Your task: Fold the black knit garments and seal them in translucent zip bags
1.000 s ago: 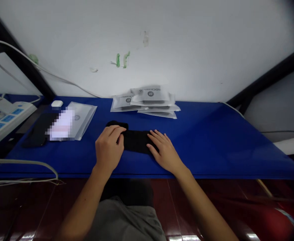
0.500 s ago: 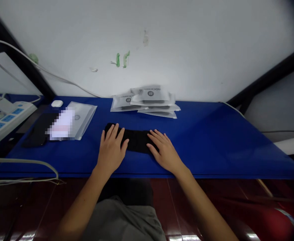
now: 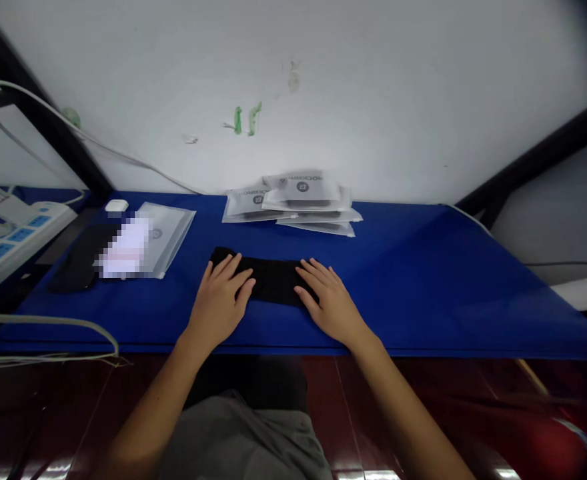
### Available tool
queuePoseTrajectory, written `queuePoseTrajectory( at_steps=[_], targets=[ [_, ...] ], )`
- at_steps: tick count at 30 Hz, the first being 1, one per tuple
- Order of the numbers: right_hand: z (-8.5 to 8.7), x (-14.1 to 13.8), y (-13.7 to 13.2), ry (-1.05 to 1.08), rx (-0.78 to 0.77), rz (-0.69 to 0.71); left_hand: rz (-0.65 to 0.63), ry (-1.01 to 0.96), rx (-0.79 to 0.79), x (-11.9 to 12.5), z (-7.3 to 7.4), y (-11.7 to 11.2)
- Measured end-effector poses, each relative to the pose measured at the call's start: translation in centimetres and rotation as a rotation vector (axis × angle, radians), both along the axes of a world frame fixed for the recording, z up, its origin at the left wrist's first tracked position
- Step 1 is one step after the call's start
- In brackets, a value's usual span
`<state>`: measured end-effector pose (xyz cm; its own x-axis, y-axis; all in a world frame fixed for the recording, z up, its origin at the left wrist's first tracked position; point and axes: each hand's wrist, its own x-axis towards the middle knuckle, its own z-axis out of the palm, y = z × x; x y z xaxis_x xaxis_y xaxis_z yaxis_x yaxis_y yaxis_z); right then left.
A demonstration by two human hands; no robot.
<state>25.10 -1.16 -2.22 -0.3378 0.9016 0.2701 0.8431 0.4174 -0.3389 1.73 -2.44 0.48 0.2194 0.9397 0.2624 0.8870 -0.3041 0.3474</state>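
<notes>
Black cloth (image 3: 276, 280) lies flat on the blue table (image 3: 423, 280), long axis roughly 9-to-3. Left hand (image 3: 218, 297): palm down at the cloth's 9 o'clock end, open, fingers slightly bent, fingers and thumb on the fabric. Right hand (image 3: 332, 300): palm down at the 3 o'clock end, open, fingertips on the cloth.

Clock from cloth center: stack of translucent zip bags (image 3: 301, 193) near 12, just by the wall (image 3: 398, 133), dark contents inside. Single zip bag (image 3: 166, 233) at 10, partly pixelated out. Small white case (image 3: 117, 206) also 10, farther out. Flat black item (image 3: 76, 263) at 9, can't tell what. Power strip (image 3: 11, 243) at 9, farthest.
</notes>
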Motion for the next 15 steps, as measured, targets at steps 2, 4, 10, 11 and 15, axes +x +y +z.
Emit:
queuePoseTrajectory(
  at_steps=[2,4,10,11,15],
  targets=[
    [0.0,0.0,0.0,-0.001,-0.002,-0.002,0.178,-0.061,0.064,-0.3,0.3,-0.1],
    [0.0,0.0,0.0,-0.001,-0.004,0.001,0.393,-0.075,0.040,-0.6,0.6,-0.2],
    [-0.1,0.0,0.0,0.007,0.001,0.003,0.539,-0.059,-0.241,-1.1,1.3,0.1],
    [-0.1,0.0,0.0,0.008,0.000,0.002,0.540,-0.069,-0.255,-1.0,1.3,0.2],
    [-0.1,0.1,0.0,0.042,0.011,0.009,0.565,-0.133,-0.277,-0.7,1.3,0.7]
  ],
)
